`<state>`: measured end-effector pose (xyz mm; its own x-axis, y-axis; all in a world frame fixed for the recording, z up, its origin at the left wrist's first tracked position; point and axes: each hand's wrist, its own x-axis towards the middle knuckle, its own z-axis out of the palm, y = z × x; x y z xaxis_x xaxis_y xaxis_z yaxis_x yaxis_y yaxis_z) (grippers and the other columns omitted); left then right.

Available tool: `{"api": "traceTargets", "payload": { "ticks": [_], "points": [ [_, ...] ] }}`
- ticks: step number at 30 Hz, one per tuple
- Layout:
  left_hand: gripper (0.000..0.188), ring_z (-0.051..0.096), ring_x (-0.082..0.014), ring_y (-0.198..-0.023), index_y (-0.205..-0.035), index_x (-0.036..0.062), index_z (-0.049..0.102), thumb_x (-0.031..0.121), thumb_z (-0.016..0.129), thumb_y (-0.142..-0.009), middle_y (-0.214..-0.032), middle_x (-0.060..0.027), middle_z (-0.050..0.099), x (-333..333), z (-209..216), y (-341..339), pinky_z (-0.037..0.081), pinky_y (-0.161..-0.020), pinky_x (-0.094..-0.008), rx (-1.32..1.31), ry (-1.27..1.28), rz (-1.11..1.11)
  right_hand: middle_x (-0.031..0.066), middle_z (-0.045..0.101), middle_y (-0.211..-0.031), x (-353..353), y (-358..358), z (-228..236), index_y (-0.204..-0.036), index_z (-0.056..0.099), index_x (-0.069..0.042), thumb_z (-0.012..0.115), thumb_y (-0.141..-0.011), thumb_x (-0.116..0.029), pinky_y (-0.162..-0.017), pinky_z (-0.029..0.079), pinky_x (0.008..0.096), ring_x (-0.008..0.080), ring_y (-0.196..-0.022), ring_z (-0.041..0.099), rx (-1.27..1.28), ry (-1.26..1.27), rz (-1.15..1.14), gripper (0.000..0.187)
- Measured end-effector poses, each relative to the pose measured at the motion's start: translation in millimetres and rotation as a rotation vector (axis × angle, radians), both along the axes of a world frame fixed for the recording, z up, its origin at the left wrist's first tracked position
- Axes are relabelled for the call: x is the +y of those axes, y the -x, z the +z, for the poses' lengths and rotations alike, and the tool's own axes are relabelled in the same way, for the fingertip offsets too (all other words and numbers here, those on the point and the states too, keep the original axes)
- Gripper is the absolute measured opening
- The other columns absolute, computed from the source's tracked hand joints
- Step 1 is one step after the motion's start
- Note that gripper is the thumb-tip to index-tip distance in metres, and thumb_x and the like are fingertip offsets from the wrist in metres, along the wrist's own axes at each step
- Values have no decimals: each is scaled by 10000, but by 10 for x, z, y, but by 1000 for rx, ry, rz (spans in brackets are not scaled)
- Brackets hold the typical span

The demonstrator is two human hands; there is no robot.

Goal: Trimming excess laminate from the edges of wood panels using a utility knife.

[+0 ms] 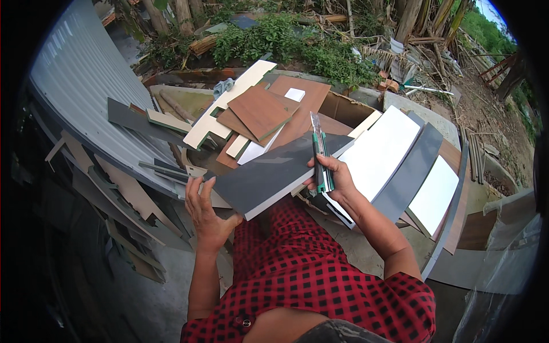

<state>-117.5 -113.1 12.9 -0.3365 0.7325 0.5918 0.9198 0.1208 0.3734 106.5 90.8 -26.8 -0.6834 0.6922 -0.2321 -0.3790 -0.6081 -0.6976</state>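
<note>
A dark grey board (pixel 269 171) with a pale edge lies slantwise in front of me, tilted. My left hand (pixel 207 214) spans its left end, fingers at the upper corner and thumb by the lower corner, the fingers somewhat spread. In my right hand (pixel 334 177) is a green and black utility knife (pixel 321 163), its blade end pointing up and away. The fingers of that hand also touch the board's right part, near its edge; some of them are hidden behind the knife and board.
Wood-tone panels (pixel 260 111) and a notched cream board (pixel 229 106) are piled beyond. White panels (pixel 374 154) and a grey strip (pixel 409 171) lean at the right. Corrugated metal sheet (pixel 103 86) curves along the left, with offcuts (pixel 123 194) below. Plants (pixel 274 43) grow behind.
</note>
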Motion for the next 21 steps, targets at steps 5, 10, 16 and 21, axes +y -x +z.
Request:
{"api": "traceTargets", "payload": {
  "ticks": [5, 10, 16, 21],
  "points": [
    [597, 418, -347, -1205, -1191, 126, 526, 283, 743, -658, -1164, -109, 536, 207, 7, 42, 272, -1019, -524, 207, 95, -301, 131, 584, -782, -43, 80, 24, -903, 540, 14, 572, -849, -272, -482, 549, 390, 315, -625, 650, -68, -6, 23, 293],
    [397, 600, -287, -956, -1060, 78, 618, 129, 719, -680, -987, -118, 633, 341, -13, 83, 465, -840, -372, -252, 73, -563, 114, 584, -776, 98, 125, 166, -919, 538, -7, 572, -852, -286, -516, 549, 364, 294, -626, 653, -113, -55, 97, 290],
    [380, 535, -75, -825, -1117, -55, 564, 119, 668, -796, -944, -55, 630, 595, 194, 207, 469, -736, -249, -771, 111, -546, 130, 608, -806, 256, 247, 761, -1256, 408, -32, 522, -899, -224, -481, 489, 261, 171, -551, 600, -277, -590, 102, 420],
    [237, 575, -74, -789, -998, -32, 632, 98, 668, -803, -885, -26, 649, 706, 236, 255, 481, -716, -240, -829, 24, -499, 177, 596, -956, -252, 221, 1057, -1324, 347, -133, 532, -823, -53, -720, 472, 375, 318, -839, 602, -556, -1400, 28, 539]
  ]
}}
